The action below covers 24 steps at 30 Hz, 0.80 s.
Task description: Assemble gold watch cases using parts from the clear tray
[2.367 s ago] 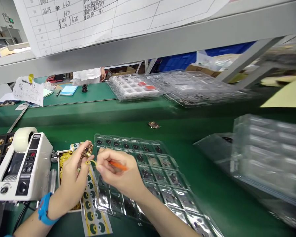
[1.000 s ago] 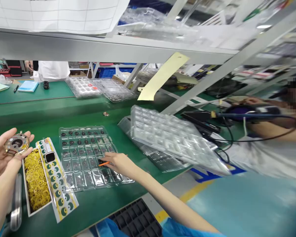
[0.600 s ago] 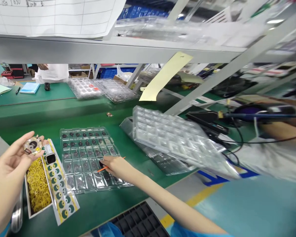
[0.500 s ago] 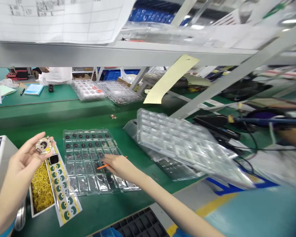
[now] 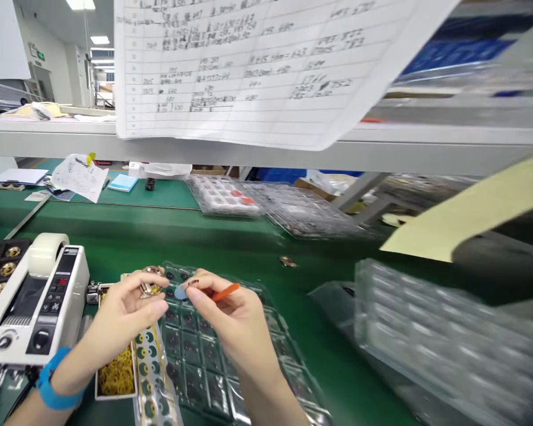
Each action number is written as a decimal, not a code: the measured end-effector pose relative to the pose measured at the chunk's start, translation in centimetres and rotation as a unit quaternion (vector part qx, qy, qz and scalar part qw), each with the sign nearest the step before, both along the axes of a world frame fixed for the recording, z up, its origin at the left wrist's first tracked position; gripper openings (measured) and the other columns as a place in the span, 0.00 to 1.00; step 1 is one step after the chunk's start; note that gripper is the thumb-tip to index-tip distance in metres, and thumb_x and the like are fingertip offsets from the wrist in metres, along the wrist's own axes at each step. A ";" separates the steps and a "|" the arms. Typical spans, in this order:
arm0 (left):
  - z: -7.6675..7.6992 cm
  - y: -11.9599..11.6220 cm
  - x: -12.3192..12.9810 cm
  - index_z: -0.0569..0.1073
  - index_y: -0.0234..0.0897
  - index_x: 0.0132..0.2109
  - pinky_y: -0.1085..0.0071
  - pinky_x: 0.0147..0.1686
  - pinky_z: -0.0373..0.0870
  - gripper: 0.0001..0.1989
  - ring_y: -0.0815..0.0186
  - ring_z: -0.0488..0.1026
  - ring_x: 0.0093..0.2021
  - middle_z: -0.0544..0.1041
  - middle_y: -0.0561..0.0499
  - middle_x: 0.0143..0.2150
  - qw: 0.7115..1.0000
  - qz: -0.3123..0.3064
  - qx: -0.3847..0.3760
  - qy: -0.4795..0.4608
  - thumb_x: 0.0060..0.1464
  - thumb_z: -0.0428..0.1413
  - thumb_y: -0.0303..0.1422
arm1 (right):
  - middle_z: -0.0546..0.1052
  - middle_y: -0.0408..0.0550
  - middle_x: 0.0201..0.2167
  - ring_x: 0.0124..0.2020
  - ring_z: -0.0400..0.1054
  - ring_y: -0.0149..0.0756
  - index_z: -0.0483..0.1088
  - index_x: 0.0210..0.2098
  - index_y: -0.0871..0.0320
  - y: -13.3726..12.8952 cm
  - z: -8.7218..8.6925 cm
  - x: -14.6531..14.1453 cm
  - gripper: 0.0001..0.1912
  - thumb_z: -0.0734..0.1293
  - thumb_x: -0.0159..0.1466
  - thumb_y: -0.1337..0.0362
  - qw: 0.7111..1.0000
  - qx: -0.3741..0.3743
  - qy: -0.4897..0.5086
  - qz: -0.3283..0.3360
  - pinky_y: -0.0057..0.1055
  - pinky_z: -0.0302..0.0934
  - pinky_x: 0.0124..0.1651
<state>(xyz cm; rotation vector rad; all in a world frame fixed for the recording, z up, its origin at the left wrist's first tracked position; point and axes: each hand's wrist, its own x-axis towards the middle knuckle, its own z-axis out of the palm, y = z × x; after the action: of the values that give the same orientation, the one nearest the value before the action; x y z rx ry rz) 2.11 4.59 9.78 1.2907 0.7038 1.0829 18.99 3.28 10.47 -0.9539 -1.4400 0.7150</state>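
Observation:
My left hand (image 5: 124,313) pinches a round gold-coloured part (image 5: 150,288) between thumb and fingers. Close beside it, my right hand (image 5: 240,325) grips a small piece with a pale blue disc (image 5: 180,291) and a short dark tail. An orange stick (image 5: 226,291) is tucked in the same hand. Beneath both hands lies a clear compartment tray (image 5: 193,355) with small dark pieces in its pockets. To its left are a strip of green and yellow stickers (image 5: 148,370) and a box of yellow rings (image 5: 118,373).
A white tape dispenser (image 5: 48,319) stands at left by a black tray of gold rings (image 5: 6,269). Stacked clear trays (image 5: 444,337) are at right. A small metal part (image 5: 288,261) lies behind. Paper sheets and a yellow strip (image 5: 466,207) hang from the shelf.
My right hand has lifted from the tray, now with the blue-disc piece, and come up beside the left hand. The view has swung left, bringing the tape dispenser into full sight.

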 end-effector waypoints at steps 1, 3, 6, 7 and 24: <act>0.1 -0.1 0.1 0.78 0.38 0.40 0.66 0.51 0.71 0.09 0.62 0.74 0.48 0.75 0.49 0.43 1.000 0.005 0.008 0.000 0.51 0.63 0.34 | 0.67 0.43 0.20 0.22 0.58 0.29 0.71 0.23 0.58 0.1 -0.1 -0.4 0.12 0.66 0.61 0.62 1.000 -0.009 -0.001 0.008 0.26 0.54 0.23; 0.2 -0.3 0.3 0.77 0.36 0.35 0.68 0.44 0.72 0.06 0.65 0.73 0.40 0.72 0.51 0.36 0.999 0.030 0.021 0.022 0.52 0.62 0.34 | 0.64 0.42 0.20 0.22 0.56 0.29 0.69 0.22 0.58 0.2 -0.4 -1.0 0.13 0.65 0.62 0.61 1.000 -0.019 -0.014 0.017 0.26 0.52 0.23; 0.5 -0.4 0.4 0.75 0.35 0.29 0.68 0.38 0.70 0.08 0.66 0.70 0.34 0.69 0.51 0.31 0.993 0.078 0.044 0.082 0.53 0.60 0.34 | 0.62 0.42 0.20 0.21 0.54 0.28 0.69 0.23 0.59 0.2 -0.8 -1.2 0.14 0.64 0.63 0.61 0.999 -0.023 -0.033 0.019 0.26 0.49 0.23; 0.6 -0.5 0.4 0.75 0.35 0.29 0.67 0.38 0.70 0.08 0.65 0.70 0.35 0.69 0.50 0.31 0.990 0.087 0.053 0.101 0.54 0.59 0.34 | 0.63 0.42 0.21 0.22 0.54 0.28 0.70 0.23 0.59 0.2 -0.9 -1.1 0.13 0.64 0.63 0.62 0.999 -0.024 -0.039 0.022 0.26 0.49 0.23; 0.4 -0.3 0.3 0.79 0.40 0.43 0.71 0.41 0.75 0.08 0.66 0.75 0.39 0.78 0.48 0.42 0.997 0.046 0.017 0.056 0.55 0.61 0.31 | 0.64 0.41 0.20 0.21 0.56 0.29 0.73 0.24 0.57 0.7 -0.9 0.8 0.10 0.68 0.61 0.62 0.998 -0.052 0.005 0.027 0.26 0.51 0.24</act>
<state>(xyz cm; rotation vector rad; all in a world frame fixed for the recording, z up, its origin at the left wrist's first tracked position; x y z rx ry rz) 2.45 4.33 10.18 1.3675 0.8395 1.1080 19.76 4.00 9.58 -0.9926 -1.4354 0.8394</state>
